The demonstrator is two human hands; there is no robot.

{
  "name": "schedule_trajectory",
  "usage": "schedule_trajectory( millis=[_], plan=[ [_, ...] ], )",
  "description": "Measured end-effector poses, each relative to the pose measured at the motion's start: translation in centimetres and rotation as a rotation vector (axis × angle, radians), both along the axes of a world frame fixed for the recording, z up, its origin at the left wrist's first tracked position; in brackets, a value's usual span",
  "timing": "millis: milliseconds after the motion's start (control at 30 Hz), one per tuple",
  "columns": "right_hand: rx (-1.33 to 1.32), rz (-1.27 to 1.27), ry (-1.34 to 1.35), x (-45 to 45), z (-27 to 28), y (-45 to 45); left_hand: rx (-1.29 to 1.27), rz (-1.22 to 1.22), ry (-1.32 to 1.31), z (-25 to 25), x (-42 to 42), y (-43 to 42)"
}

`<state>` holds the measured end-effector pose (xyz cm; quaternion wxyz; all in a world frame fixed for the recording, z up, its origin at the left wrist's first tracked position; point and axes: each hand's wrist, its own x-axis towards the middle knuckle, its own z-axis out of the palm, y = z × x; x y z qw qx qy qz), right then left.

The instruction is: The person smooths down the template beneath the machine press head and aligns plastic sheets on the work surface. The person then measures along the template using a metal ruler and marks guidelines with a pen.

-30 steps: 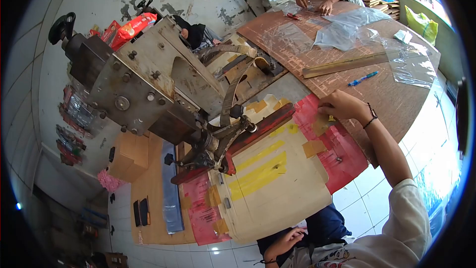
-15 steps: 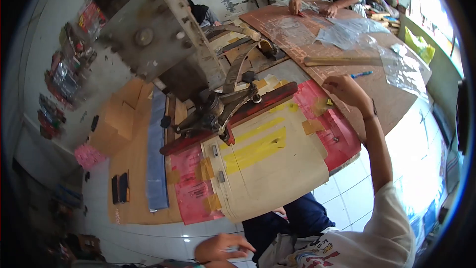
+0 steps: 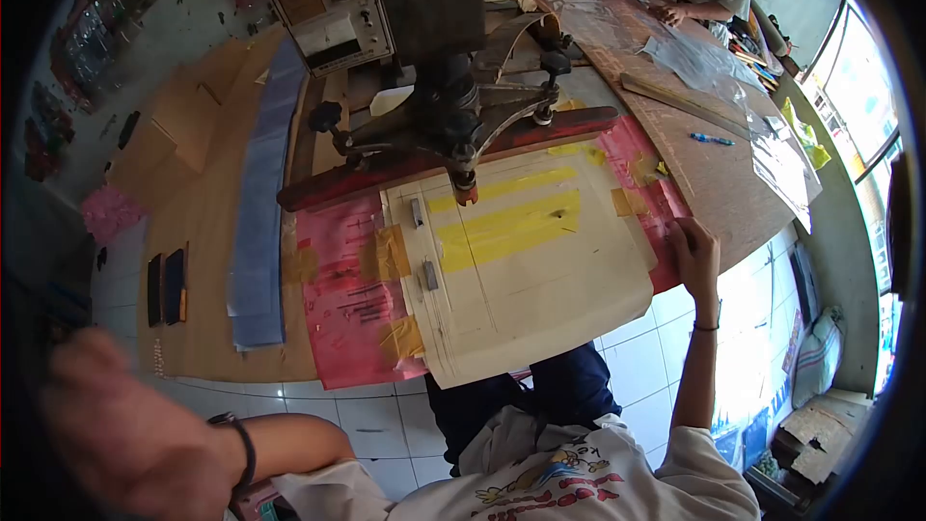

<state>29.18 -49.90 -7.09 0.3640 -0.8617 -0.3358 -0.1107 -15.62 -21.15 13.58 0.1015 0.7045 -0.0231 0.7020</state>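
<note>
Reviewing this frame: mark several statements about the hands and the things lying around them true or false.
1. The right hand is at the outer edge of the red area right of the cream sheet. True.
2. The left hand lies flat on the cream sheet. False: it is off the sheet, at the picture's left, blurred.
3. The blue pen lies on the brown table. True.
4. The long yellow strips are on the brown table. False: they are on the cream sheet.

Head-worn wide view, facing forward and down, near the table [image 3: 207, 222]
</note>
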Motion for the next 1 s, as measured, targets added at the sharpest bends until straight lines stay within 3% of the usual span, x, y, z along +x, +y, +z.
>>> schedule_trajectory(
  millis=[67,233,300,1000],
  plan=[
    [0.019,-0.052,-0.168,0.4,-1.1,1.0,0.057,-0.113,-0.159,1.8,-1.5,0.7],
    [-0.022,-0.113,-0.086,0.4,-1.4,1.0,0.064,-0.329,-0.109,2.5,-3.7,2.1],
    [0.007,-0.084,-0.173,0.6,-1.5,1.1,0.055,-0.362,-0.094,2.7,-3.4,2.9],
    [0.024,-0.067,-0.194,1.1,-2.4,0.6,0.040,-0.396,-0.130,2.9,-5.0,1.0]
  ],
)
